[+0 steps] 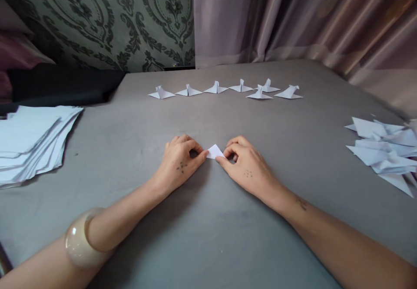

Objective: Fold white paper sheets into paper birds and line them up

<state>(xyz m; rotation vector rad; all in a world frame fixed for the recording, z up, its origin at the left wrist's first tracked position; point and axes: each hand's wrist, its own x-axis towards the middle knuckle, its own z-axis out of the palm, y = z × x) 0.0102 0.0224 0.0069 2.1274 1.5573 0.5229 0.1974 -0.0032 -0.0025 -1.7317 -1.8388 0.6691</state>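
A small folded piece of white paper [215,152] is held low over the grey table [208,219], its pointed top facing away from me. My left hand [182,156] pinches its left corner between thumb and fingers. On the other side, my right hand [246,163] grips the right corner the same way, thumb in front. Part of the paper's edges is hidden behind my fingertips. A wide, pale bangle [83,239] sits on my left forearm.
Several folded paper birds [216,88] stand in a row across the far side of the table. At the left lies a stack of white paper sheets [29,137]. More folded white paper pieces [387,148] are heaped at the right edge. Black cloth [61,85] lies at the back left.
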